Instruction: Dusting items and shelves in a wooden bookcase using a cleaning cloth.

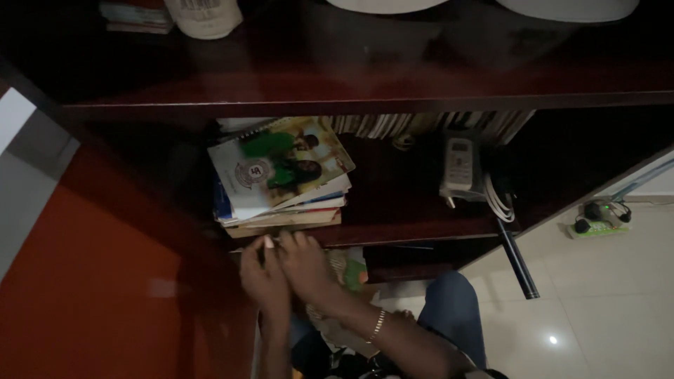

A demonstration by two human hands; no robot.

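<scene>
Hands: left hand [263, 277] and right hand [305, 267] pressed together just below the stack of books [281, 179], fingers reaching under the shelf edge; what they grip cannot be told.
Stack of books: flat on the dark wooden shelf [421, 224], a spiral-bound booklet on top.
Right of the stack: white remote control [460, 168], coiled white cable [498, 200].
Behind the stack: upright books [421, 125].

One stack of books [281, 179] and one white remote control [460, 167] are counted on the shelf [414, 228]. Two hands, left [263, 277] and right [305, 265], are noted below; one power strip [597, 226] is recorded on the floor [604, 302].
</scene>
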